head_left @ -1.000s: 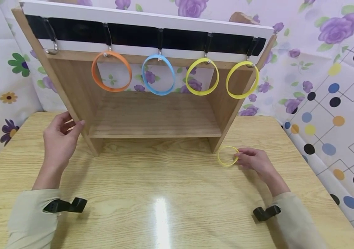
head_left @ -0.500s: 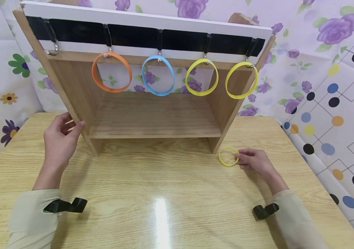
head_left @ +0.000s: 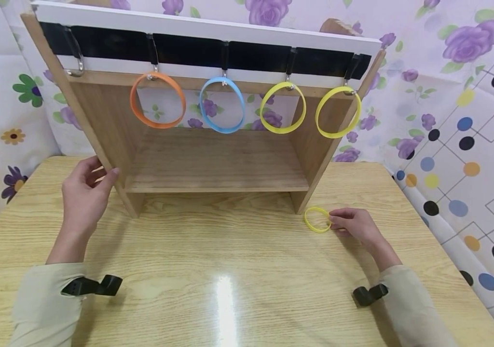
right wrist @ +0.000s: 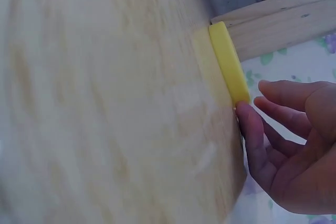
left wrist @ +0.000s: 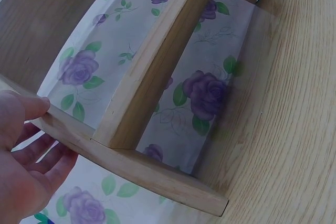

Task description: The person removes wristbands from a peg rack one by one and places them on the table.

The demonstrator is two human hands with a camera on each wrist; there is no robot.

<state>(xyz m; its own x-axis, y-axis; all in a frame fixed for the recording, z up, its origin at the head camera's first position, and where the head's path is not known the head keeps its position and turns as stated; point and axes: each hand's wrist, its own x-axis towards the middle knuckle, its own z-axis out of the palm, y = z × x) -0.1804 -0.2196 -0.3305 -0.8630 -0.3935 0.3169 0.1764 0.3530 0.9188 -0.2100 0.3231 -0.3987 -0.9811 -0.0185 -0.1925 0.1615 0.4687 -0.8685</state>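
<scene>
On the left, my left hand (head_left: 85, 190) grips the upright side panel of a wooden shelf (head_left: 216, 159). In the left wrist view its thumb lies over the panel's edge (left wrist: 68, 129), with the other fingers behind. A thin yellow ring (head_left: 317, 230) lies flat on the table beside the shelf's right foot. My right hand (head_left: 355, 225) is at the ring's right side, fingertips right at its rim. The right wrist view shows the yellow ring (right wrist: 230, 64) edge-on, one fingertip (right wrist: 243, 109) at its end and the upper fingertips spread apart from it.
Hooks on the shelf's black strip (head_left: 255, 54) carry an orange ring (head_left: 160, 125), a blue ring (head_left: 225, 130) and two yellow rings, one a middle yellow ring (head_left: 282, 130). The leftmost hook (head_left: 77, 70) is bare. Patterned cloth (head_left: 468, 120) stands behind and right of the table (head_left: 177, 270).
The yellow ring by my right hand has tipped down flat onto the table, and the right fingers have loosened around it. My left hand keeps its grip on the shelf.
</scene>
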